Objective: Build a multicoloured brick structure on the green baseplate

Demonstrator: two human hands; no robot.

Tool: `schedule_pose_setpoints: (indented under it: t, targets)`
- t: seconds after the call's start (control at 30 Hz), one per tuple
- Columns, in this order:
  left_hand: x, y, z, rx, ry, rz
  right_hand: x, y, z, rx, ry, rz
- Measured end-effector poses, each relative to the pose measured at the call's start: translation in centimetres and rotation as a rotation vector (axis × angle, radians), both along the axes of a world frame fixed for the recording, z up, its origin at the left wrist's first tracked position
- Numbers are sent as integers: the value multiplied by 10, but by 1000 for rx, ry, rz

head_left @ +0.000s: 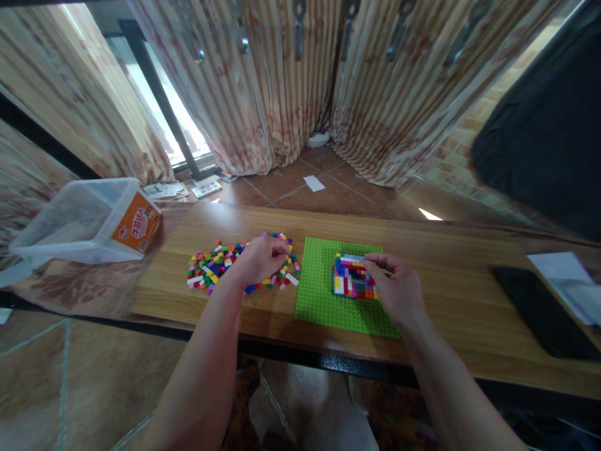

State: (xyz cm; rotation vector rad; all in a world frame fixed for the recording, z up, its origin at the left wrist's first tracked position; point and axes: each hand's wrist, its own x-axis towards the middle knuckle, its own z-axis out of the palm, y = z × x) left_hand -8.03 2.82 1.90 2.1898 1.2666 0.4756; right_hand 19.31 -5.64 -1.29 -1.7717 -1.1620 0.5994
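A green baseplate (312, 282) lies on the wooden table, bearing a low block built of multicoloured toy bricks (350, 285) with a dark gap in its middle. My right hand (399, 288) is over the right side of this block, thumb and fingers pinched at its far right corner; anything between the fingertips is hidden. Left of the plate spreads a pile of loose toy bricks (216, 263) in many colours. My left hand (263, 258) hovers at the pile's right part, its fingers curled together. Whether a brick is in them I cannot make out.
A clear plastic bin (79, 238) with an orange label stands at the far left. On the right lie a black flat object (544, 313) and white papers (563, 269). Curtains (282, 94) hang beyond the wooden table (446, 269), whose dark front edge is near me.
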Motion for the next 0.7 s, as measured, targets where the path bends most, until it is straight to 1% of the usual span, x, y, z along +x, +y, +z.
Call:
schedule_pose_setpoints:
  t: [0.13,0.2,0.3,0.37,0.47,0.7]
  targets:
    - [-9,2,3,12,126,18,1,0,-1,0,-35,11]
    - [-10,1,6,19,153,-5,0,-1,0,14,-66,18]
    - [-7,-5,11,-32,231,-27,0,-1,1,24,-97,23]
    - [-4,-9,15,-75,337,-1,0,-1,0,20,-108,27]
    - [0,-14,18,-66,445,44,1,-1,-1,21,-111,35]
    - [6,-14,13,-22,422,71,-1,-2,1,26,-119,41]
